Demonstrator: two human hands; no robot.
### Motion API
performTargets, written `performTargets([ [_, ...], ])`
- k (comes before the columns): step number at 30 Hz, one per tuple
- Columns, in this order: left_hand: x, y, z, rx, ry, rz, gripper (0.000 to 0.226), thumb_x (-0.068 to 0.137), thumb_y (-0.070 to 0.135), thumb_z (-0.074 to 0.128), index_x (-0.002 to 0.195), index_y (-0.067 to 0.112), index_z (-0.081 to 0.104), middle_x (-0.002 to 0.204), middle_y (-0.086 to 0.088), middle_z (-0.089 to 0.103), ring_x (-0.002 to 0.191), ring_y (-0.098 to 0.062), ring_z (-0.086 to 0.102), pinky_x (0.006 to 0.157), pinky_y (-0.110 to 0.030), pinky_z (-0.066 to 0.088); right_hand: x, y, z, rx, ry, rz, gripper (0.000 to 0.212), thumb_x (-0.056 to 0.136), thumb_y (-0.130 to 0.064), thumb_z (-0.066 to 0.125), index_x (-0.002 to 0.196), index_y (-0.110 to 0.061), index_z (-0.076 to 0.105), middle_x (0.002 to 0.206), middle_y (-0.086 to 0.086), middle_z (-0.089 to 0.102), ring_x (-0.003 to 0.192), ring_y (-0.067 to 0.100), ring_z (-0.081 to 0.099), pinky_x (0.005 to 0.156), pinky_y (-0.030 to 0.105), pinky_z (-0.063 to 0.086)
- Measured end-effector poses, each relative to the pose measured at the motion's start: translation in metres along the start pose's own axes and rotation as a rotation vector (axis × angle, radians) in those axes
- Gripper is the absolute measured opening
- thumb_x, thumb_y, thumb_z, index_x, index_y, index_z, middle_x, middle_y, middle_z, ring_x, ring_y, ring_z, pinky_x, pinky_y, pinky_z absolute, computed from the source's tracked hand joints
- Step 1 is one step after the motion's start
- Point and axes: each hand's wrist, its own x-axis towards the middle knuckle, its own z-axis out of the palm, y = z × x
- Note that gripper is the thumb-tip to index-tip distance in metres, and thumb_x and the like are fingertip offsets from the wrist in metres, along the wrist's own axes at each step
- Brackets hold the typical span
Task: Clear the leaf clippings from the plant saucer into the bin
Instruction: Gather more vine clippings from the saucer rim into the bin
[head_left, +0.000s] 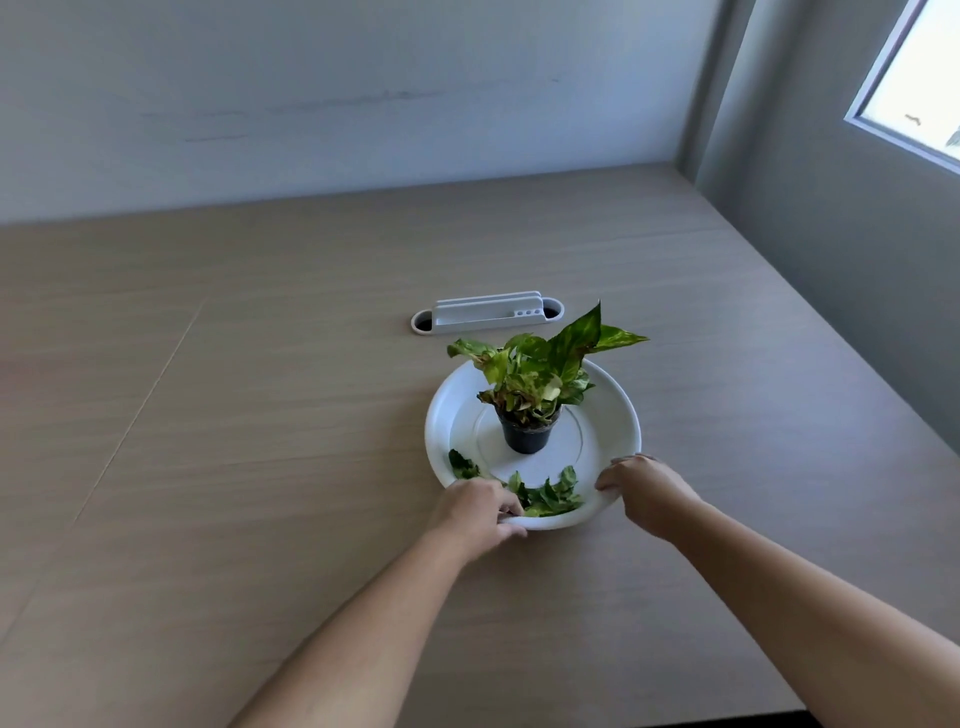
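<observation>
A pale wood-grain bench (260, 415) runs back to a plain white wall (311, 104), with a grey wall and one window (919, 78) at the right. Both bare forearms reach forward from the lower edge to one white round saucer (452, 410) sitting on the bench. The left hand (480, 512) lies at the saucer's near-left rim, knuckles up, its fingers (511, 506) curled over the edge and the thumb tucked under it, so it grips the rim. The right hand (644, 491) comes in from the right, palm down, wrist bent a little, its fingers (608, 483) bent onto the near-right rim; they touch it, but whether they clamp it I cannot tell. One small black pot (529, 436) stands upright in the saucer's middle, holding one plant (540, 369) with green and yellow leaves. The clippings (550, 496) lie inside the saucer along its near edge in two groups: a bunch between the hands, just beside the left fingers, and a single smaller piece (463, 465) to the left. Behind the saucer, near but apart from it, one white cable port (488, 314) is set into the bench. No bin shows.
</observation>
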Motion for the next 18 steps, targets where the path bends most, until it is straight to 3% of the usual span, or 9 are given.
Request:
performTargets([
  [3, 0.009, -0.003, -0.01, -0.146, -0.032, -0.089, 0.032, 0.074, 0.049, 0.072, 0.098, 0.029, 0.07, 0.109, 0.003, 0.068, 0.102, -0.016, 0.062, 0.087, -0.035, 0.053, 0.002, -0.015, -0.001, 0.073, 0.026, -0.011, 0.054, 0.079, 0.003, 0.038, 0.115, -0.029, 0.061, 0.122, 0.003, 0.062, 0.112, 0.027, 0.055, 0.089, 0.036, 0.051],
  [8, 0.029, 0.007, -0.013, 0.013, -0.076, -0.091, 0.047, 0.075, 0.043, 0.072, 0.118, 0.031, 0.056, 0.12, 0.001, 0.057, 0.105, -0.02, 0.058, 0.079, -0.032, 0.047, 0.018, -0.043, 0.005, 0.146, 0.021, -0.046, 0.029, 0.086, -0.025, 0.052, 0.114, -0.023, 0.059, 0.115, 0.002, 0.062, 0.1, 0.025, 0.06, 0.078, 0.035, 0.052],
  [12, 0.038, 0.016, -0.002, 0.009, -0.036, -0.106, 0.027, 0.079, 0.026, 0.07, 0.105, 0.023, 0.061, 0.11, -0.005, 0.059, 0.096, -0.027, 0.061, 0.07, -0.03, 0.044, 0.03, -0.055, 0.017, 0.069, -0.018, 0.004, 0.036, 0.08, -0.041, 0.062, 0.106, -0.017, 0.056, 0.104, 0.004, 0.055, 0.089, 0.028, 0.06, 0.068, 0.035, 0.049],
  [15, 0.04, 0.017, 0.001, -0.003, -0.029, -0.098, 0.014, 0.079, 0.011, 0.066, 0.092, 0.016, 0.064, 0.101, -0.01, 0.063, 0.09, -0.03, 0.061, 0.066, -0.031, 0.043, 0.035, -0.056, 0.024, 0.056, -0.011, 0.004, 0.019, 0.082, -0.022, 0.06, 0.097, -0.011, 0.055, 0.103, 0.01, 0.054, 0.081, 0.03, 0.059, 0.062, 0.034, 0.047],
  [18, 0.04, 0.012, 0.003, -0.11, -0.016, -0.126, 0.012, 0.078, 0.006, 0.066, 0.086, 0.014, 0.068, 0.097, -0.011, 0.069, 0.089, -0.029, 0.065, 0.073, -0.033, 0.053, 0.037, -0.052, 0.025, 0.125, -0.022, 0.007, 0.013, 0.08, -0.004, 0.055, 0.089, -0.009, 0.062, 0.102, 0.012, 0.058, 0.077, 0.028, 0.057, 0.062, 0.03, 0.044],
])
